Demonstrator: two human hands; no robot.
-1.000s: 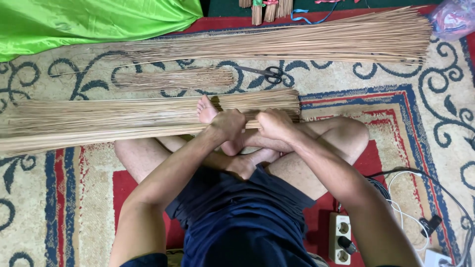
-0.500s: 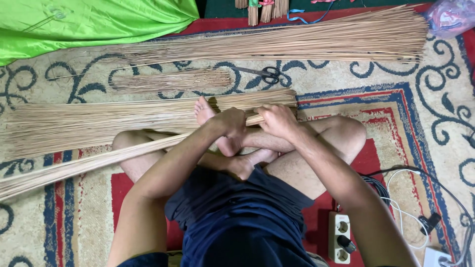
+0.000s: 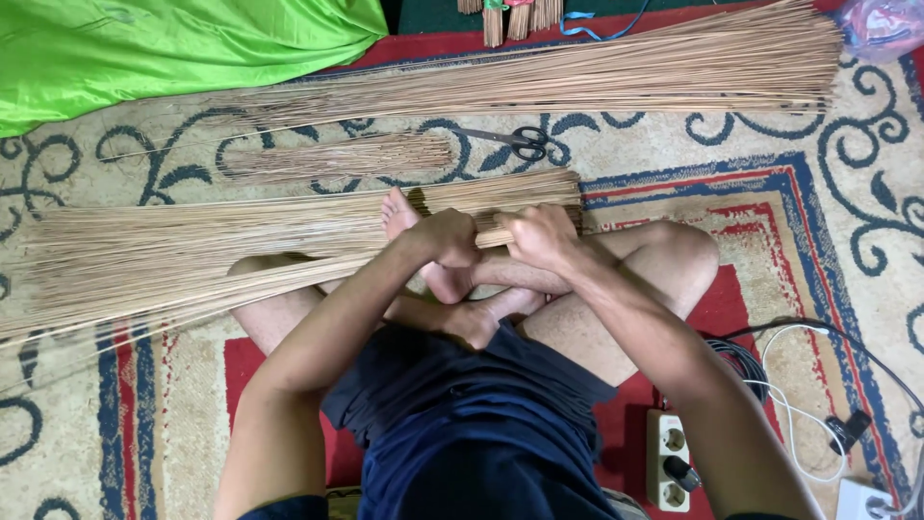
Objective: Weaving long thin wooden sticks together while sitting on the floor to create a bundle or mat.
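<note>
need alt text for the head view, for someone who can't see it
Seen from above, a person sitting cross-legged on a patterned rug grips one end of a bundle of thin sticks with the left hand and right hand. More stick piles, scissors and green cloth lie beyond.

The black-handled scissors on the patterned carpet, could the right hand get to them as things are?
Probably yes: the black-handled scissors lie in the open beyond the stick bundle, but the right hand is gripping that bundle now.

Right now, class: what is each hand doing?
Left hand: closed on the bundle of thin sticks.
Right hand: closed on the same bundle's end.
</note>
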